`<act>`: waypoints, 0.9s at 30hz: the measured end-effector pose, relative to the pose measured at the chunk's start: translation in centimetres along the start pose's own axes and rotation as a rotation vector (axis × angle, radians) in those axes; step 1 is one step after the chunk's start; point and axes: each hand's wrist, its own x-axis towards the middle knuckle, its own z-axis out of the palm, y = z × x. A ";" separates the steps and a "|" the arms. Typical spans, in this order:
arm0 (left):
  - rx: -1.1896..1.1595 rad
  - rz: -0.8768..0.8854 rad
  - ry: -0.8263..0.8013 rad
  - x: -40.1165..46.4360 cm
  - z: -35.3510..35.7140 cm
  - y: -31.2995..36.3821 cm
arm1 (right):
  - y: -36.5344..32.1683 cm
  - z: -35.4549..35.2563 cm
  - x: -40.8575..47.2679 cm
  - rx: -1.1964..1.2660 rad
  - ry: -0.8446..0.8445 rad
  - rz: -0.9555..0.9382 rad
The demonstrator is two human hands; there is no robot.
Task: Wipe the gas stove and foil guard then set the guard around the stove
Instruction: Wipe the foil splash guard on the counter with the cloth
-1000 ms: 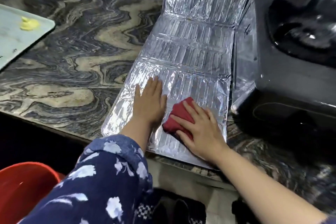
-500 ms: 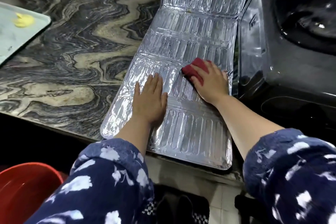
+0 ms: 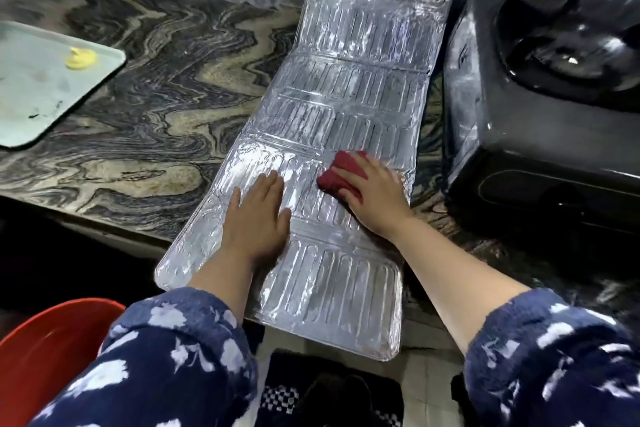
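Note:
The silver foil guard (image 3: 349, 90) lies unfolded flat on the marble counter, its near end hanging over the counter's front edge and its far panel leaning up against the wall. My left hand (image 3: 258, 218) rests flat on the guard's near-left part, fingers straight. My right hand (image 3: 372, 194) presses a folded red cloth (image 3: 337, 172) onto the foil just right of the left hand, fingers laid over the cloth. The black gas stove (image 3: 554, 114) stands to the right of the guard, its burner at the upper right.
A pale green tray (image 3: 38, 87) with a yellow lump sits at the counter's left. A red bucket (image 3: 45, 354) stands below the counter at the lower left. A dark checked mat (image 3: 311, 392) lies on the floor. The marble counter (image 3: 156, 121) spreads between tray and guard.
My right hand first slid the red cloth away from me up the foil, then drew it slightly back toward me. My left hand stayed flat on the guard.

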 end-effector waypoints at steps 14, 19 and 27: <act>0.014 -0.020 0.034 4.6 1.1 3.5 | 1.7 -0.7 1.9 -0.021 0.014 -0.085; 0.027 -0.011 0.093 4.6 1.8 3.1 | 3.1 -0.9 6.6 0.004 0.034 0.120; 0.034 -0.021 0.117 4.7 1.9 3.2 | 6.9 -2.2 14.5 0.029 0.052 0.432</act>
